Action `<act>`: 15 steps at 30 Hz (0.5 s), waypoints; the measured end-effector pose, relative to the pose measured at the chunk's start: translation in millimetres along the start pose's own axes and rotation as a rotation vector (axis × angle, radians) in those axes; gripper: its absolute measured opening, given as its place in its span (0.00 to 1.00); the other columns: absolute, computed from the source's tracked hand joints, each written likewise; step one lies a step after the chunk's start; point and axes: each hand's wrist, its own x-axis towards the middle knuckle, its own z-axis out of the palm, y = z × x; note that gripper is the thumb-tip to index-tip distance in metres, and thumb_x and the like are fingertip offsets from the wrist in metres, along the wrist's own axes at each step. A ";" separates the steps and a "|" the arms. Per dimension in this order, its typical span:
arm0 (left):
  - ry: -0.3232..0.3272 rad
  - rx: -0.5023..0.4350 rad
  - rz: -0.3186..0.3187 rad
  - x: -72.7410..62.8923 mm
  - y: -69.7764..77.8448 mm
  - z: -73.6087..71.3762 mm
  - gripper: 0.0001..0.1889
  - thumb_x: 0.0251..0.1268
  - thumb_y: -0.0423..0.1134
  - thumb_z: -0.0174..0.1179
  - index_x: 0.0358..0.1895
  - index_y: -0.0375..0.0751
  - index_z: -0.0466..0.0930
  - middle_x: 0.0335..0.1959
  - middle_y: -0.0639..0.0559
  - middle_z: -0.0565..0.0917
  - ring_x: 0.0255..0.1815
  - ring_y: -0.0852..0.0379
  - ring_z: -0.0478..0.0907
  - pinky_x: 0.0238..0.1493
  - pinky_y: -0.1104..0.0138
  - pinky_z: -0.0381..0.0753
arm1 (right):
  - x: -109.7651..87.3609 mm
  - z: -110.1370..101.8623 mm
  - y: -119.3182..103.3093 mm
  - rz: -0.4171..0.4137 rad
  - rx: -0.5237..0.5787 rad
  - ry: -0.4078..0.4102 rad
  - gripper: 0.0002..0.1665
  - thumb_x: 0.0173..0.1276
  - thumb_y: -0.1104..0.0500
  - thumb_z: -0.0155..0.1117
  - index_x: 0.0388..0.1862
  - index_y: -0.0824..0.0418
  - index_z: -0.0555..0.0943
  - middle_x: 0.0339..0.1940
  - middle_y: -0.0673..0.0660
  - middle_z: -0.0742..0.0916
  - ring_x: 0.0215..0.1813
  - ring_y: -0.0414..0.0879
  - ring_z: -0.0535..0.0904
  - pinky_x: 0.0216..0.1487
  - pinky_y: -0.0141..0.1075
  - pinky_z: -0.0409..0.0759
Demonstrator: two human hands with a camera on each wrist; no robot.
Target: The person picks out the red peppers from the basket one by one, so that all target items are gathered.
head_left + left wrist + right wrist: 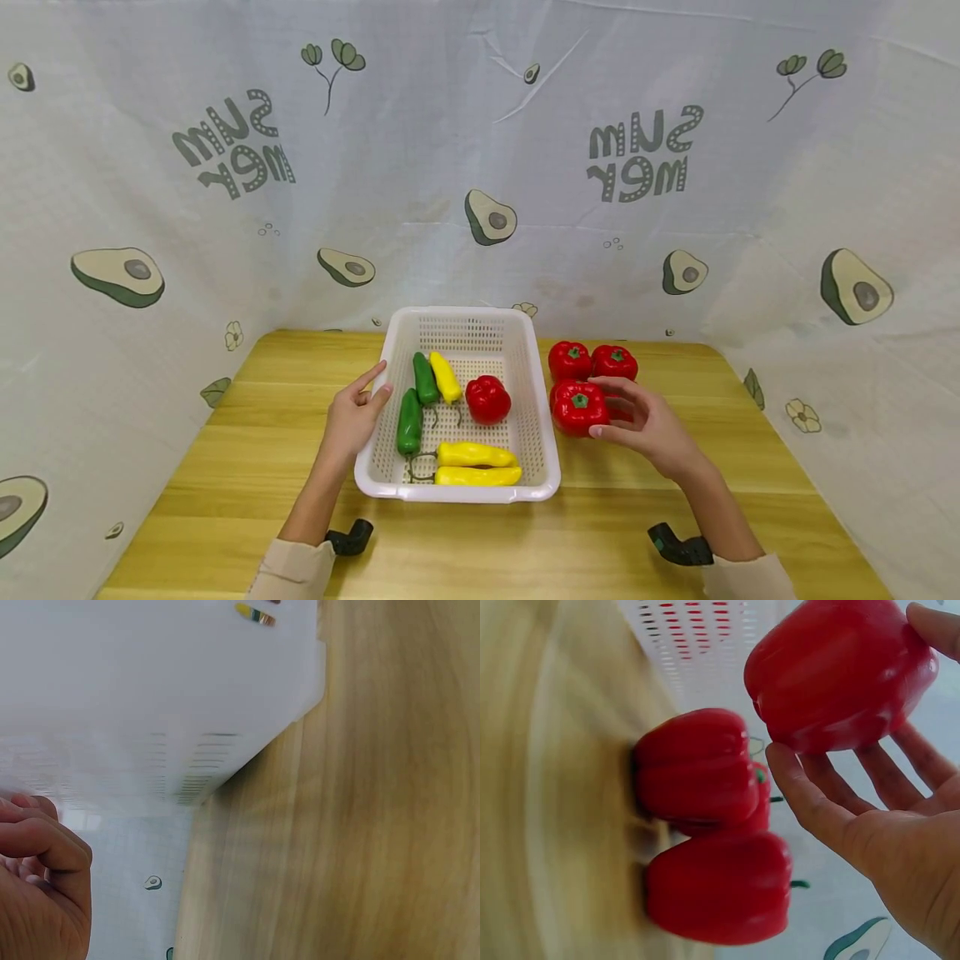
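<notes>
A white plastic basket (457, 493) with slotted walls stands on the table. My left hand (355, 423) grips its left rim; in the left wrist view the fingers (56, 851) curl beside the basket's wall. To the right of the basket, my right hand (648, 425) holds a red bell pepper (840, 675) between thumb and fingers, raised off the table. More red bell peppers (720, 889) stand upright below and behind it. Inside the basket lie a red bell pepper (487, 400), green peppers (409, 423) and long yellow peppers (477, 476).
The wooden table (247, 467) ends at a pale cloth backdrop (420, 150) printed with avocados, which also hangs along both sides. Two red bell peppers (614, 362) stand near the back edge, right of the basket. A black wrist mount (678, 546) is strapped at each forearm.
</notes>
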 end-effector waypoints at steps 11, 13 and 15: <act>-0.001 0.000 0.000 0.0 -0.1 0.0 0.25 0.76 0.50 0.61 0.73 0.64 0.74 0.20 0.51 0.80 0.22 0.54 0.84 0.26 0.60 0.88 | -13.3 1.7 24.7 0.044 -0.028 0.002 0.36 0.67 0.61 0.73 0.73 0.60 0.72 0.68 0.64 0.77 0.59 0.40 0.79 0.53 0.32 0.86; -0.005 -0.008 -0.004 0.0 -0.3 0.0 0.25 0.76 0.50 0.61 0.73 0.65 0.73 0.20 0.50 0.80 0.22 0.54 0.85 0.26 0.59 0.89 | -14.7 3.3 29.2 0.048 -0.008 -0.005 0.36 0.67 0.62 0.72 0.73 0.61 0.71 0.68 0.60 0.77 0.60 0.38 0.78 0.54 0.31 0.86; -0.009 -0.013 -0.007 -0.1 -0.4 0.0 0.25 0.76 0.50 0.61 0.74 0.65 0.73 0.20 0.50 0.80 0.23 0.53 0.85 0.27 0.59 0.89 | -16.2 4.8 33.2 0.044 0.016 -0.014 0.36 0.68 0.64 0.72 0.73 0.62 0.71 0.68 0.55 0.77 0.61 0.37 0.77 0.55 0.31 0.86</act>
